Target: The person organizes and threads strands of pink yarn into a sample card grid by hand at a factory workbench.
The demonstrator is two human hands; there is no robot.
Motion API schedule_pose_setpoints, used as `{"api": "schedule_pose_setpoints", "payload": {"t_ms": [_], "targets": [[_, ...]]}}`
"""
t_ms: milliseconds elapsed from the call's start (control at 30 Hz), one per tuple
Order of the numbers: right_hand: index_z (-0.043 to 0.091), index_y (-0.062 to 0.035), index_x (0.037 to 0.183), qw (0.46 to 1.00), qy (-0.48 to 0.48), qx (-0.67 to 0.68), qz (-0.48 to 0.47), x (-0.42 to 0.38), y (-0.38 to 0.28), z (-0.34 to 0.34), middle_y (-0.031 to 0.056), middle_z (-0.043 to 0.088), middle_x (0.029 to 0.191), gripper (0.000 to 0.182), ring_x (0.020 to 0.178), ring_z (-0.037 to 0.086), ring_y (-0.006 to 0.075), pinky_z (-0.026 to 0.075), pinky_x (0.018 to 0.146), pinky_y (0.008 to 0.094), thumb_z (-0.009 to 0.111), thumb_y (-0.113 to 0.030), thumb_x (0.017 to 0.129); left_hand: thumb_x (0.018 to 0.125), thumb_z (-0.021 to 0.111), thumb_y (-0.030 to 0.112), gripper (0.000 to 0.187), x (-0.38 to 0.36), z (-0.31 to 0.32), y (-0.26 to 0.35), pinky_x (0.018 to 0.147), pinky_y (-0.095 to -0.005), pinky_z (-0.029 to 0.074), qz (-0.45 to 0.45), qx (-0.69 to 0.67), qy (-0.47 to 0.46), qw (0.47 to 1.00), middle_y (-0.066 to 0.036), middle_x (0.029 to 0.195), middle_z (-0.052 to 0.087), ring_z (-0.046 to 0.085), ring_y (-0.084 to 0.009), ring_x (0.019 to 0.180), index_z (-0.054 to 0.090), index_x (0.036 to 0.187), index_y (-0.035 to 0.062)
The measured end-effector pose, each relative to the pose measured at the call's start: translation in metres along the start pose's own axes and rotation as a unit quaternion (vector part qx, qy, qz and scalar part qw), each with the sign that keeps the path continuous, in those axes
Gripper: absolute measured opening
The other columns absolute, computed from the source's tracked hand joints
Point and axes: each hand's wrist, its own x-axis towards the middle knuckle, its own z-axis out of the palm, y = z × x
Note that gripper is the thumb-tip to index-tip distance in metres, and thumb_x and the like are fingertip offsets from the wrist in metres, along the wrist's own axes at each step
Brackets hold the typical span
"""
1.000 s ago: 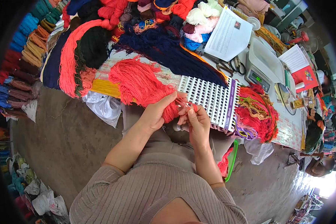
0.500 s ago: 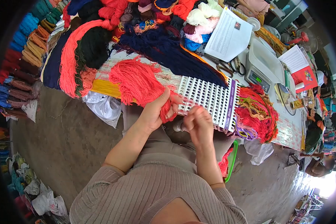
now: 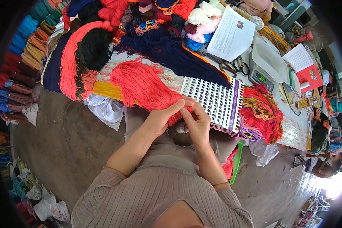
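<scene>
A thick bundle of coral-red thread (image 3: 144,85) lies over the table's near edge, its right end gathered in my left hand (image 3: 165,116). My right hand (image 3: 197,119) meets it there, thumb and fingers pinched on the same end of the thread. Just beyond my right hand is a stack of white perforated cards (image 3: 212,100) with a purple strip. Multicoloured threads (image 3: 260,114) hang from the cards' right side. Dark navy thread (image 3: 171,53) stretches across the table behind the coral bundle.
Scissors (image 3: 241,66), a printed sheet (image 3: 231,34) and a scale (image 3: 264,72) stand beyond the cards. Yarn heaps (image 3: 148,15) fill the table's back. A green-rimmed basket (image 3: 237,161) is below the edge. Coloured skeins (image 3: 24,57) line the left.
My right hand has moved up and left to meet my left hand at the thread's end. The fingers of both hands have closed together on it.
</scene>
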Motion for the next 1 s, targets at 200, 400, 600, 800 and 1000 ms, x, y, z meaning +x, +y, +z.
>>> {"api": "schedule_pose_setpoints", "payload": {"t_ms": [200, 400, 600, 800, 1000], "targets": [[0.056, 0.0, 0.085, 0.992, -0.016, 0.098, 0.074, -0.005, -0.002, -0.006, 0.0011, 0.048, 0.079, 0.01, 0.064, 0.044, 0.0069, 0.035, 0.056, 0.0202, 0.059, -0.009, 0.088, 0.091, 0.051, 0.018, 0.024, 0.004, 0.0, 0.0, 0.088, -0.034, 0.046, -0.021, -0.092, 0.089, 0.992, -0.013, 0.104, 0.062, 0.058, -0.0202, 0.099, 0.063, 0.096, -0.0016], [0.054, -0.0004, 0.085, 0.963, 0.005, 0.245, 0.107, -0.002, -0.017, -0.007, 0.0012, 0.052, 0.08, 0.012, 0.064, 0.048, 0.0063, 0.036, 0.053, 0.0202, 0.056, -0.01, 0.09, 0.093, 0.05, 0.022, 0.027, 0.008, 0.0, 0.005, 0.072, -0.0246, 0.049, -0.023, -0.127, 0.135, 0.982, -0.012, 0.097, 0.063, 0.059, -0.0117, 0.075, 0.06, 0.097, -0.0023], [0.054, -0.0021, 0.094, 0.992, -0.074, -0.079, 0.061, 0.005, -0.021, -0.037, 0.0056, 0.057, 0.071, 0.011, 0.064, 0.054, 0.0122, 0.044, 0.059, 0.026, 0.051, -0.013, 0.092, 0.088, 0.055, 0.024, 0.018, 0.018, -0.037, 0.046, 0.042, -0.0199, 0.02, -0.06, 0.011, 0.163, 0.985, 0.007, 0.052, 0.034, 0.029, -0.0029, 0.044, 0.058, 0.078, 0.0084], [0.051, 0.0, 0.097, 0.905, 0.168, 0.366, -0.138, 0.049, -0.051, -0.145, 0.0162, 0.057, 0.105, 0.02, 0.106, 0.054, 0.0319, 0.044, 0.095, 0.0453, 0.046, -0.02, 0.095, 0.091, 0.046, 0.012, 0.02, 0.044, -0.185, 0.125, 0.036, -0.0202, 0.019, 0.027, -0.27, 0.132, 0.953, 0.008, 0.047, 0.025, 0.02, -0.0038, 0.036, 0.045, 0.071, 0.0086], [0.044, 0.0003, 0.09, 0.787, 0.069, 0.604, -0.107, 0.061, -0.055, -0.248, 0.0073, 0.047, 0.085, 0.012, 0.072, 0.045, 0.0154, 0.037, 0.062, 0.0277, 0.043, -0.011, 0.095, 0.092, 0.045, 0.013, 0.027, 0.05, -0.254, 0.199, 0.035, -0.0206, 0.018, 0.082, -0.244, 0.18, 0.949, 0.008, 0.045, 0.025, 0.021, -0.0048, 0.034, 0.041, 0.065, 0.0109]]}}
